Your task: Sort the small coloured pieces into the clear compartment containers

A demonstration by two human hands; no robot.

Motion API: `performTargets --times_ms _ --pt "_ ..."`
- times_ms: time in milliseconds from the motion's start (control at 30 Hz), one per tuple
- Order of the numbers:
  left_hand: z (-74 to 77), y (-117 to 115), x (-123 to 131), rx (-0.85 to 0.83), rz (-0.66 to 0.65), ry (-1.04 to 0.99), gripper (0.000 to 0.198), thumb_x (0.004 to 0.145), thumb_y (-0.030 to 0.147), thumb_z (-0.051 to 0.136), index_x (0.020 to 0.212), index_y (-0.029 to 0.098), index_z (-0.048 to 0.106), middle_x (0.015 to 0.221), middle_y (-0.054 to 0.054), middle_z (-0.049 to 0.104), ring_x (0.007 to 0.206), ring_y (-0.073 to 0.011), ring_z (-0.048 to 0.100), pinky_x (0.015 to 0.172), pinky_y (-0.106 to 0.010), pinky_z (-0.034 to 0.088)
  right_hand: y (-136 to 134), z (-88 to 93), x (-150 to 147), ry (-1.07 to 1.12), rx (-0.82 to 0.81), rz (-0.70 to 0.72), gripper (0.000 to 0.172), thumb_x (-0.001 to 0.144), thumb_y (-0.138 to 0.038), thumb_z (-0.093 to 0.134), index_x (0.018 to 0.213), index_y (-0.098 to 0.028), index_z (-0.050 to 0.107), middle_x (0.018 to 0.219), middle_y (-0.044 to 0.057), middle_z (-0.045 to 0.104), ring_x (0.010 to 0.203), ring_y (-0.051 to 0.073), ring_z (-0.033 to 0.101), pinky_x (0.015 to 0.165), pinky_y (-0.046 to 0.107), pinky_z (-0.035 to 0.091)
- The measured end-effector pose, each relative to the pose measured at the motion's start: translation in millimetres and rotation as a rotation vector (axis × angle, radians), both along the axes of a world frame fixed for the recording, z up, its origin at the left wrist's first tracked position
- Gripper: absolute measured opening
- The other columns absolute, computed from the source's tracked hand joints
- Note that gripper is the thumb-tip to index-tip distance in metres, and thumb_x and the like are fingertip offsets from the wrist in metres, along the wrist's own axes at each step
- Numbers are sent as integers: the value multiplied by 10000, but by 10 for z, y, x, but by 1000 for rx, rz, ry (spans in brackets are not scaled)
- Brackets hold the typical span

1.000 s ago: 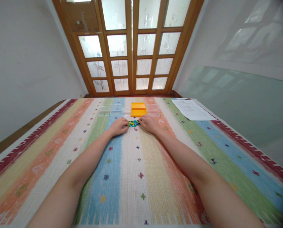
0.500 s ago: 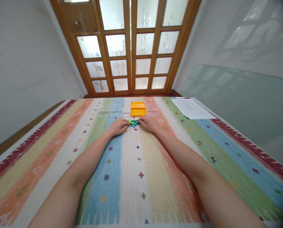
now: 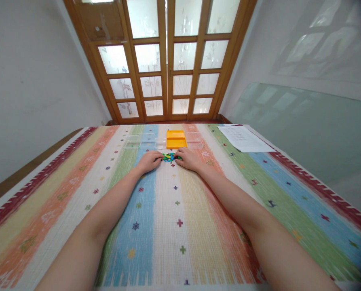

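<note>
A small heap of tiny blue, green, yellow and black pieces (image 3: 169, 157) lies on the striped tablecloth (image 3: 168, 210); their exact kind is too small to make out. At the heap's left edge is my left hand (image 3: 150, 161), its fingers curled and pinched together. My right hand (image 3: 187, 159) touches the right side of the heap, fingers bent and closed over some pieces. Whatever either hand pinches is hidden by the fingers. Just beyond the heap sits an orange two-part tray (image 3: 176, 143).
Clear plastic containers stand to the left (image 3: 147, 139) and right (image 3: 195, 139) of the orange tray. A printed paper sheet (image 3: 243, 138) lies at the far right. Behind the table is a wooden door with glass panes (image 3: 167, 60); a glass panel (image 3: 304, 133) leans at the right wall.
My right hand has shifted slightly left, further onto the heap, and the pieces are pushed a little left. My left hand has barely moved.
</note>
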State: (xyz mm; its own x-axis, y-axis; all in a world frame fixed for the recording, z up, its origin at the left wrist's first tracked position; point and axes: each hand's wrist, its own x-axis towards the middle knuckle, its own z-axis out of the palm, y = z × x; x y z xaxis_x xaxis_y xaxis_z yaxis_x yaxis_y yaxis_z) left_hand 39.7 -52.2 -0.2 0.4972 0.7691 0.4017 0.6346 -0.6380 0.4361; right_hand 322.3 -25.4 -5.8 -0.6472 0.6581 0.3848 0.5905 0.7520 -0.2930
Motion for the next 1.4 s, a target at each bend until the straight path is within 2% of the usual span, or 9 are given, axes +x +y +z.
performTargets --times_ms 467,867,1133,1400 --pt "-71 96 -104 66 170 -96 305 956 204 523 1128 229 774 1183 -56 767 1129 -223 690 1053 -391 532 77 -84 -2 80 14 78 123 939 -153 680 1022 -219 742 1071 76 655 1054 240 593 939 369 472" --pt "-86 121 -153 58 215 -172 298 961 198 519 1119 214 771 1174 -62 767 1127 -225 694 1038 -384 530 26 -23 -21 122 19 50 49 937 -155 664 943 -199 685 1024 73 691 1001 230 599 902 343 454" --pt "-121 154 -186 60 227 -198 300 956 211 527 1120 223 778 1171 -64 765 1117 -230 689 1029 -383 522 25 -20 -34 206 -2 -64 81 906 -124 635 907 -195 674 925 54 698 870 210 596 795 308 438" --pt "-166 208 -219 -17 362 -333 319 912 238 552 1119 202 792 1031 -61 778 842 -205 675 864 -357 541 -16 40 -31 169 34 -26 171 944 -93 575 941 -195 712 965 75 704 939 224 607 847 321 449"
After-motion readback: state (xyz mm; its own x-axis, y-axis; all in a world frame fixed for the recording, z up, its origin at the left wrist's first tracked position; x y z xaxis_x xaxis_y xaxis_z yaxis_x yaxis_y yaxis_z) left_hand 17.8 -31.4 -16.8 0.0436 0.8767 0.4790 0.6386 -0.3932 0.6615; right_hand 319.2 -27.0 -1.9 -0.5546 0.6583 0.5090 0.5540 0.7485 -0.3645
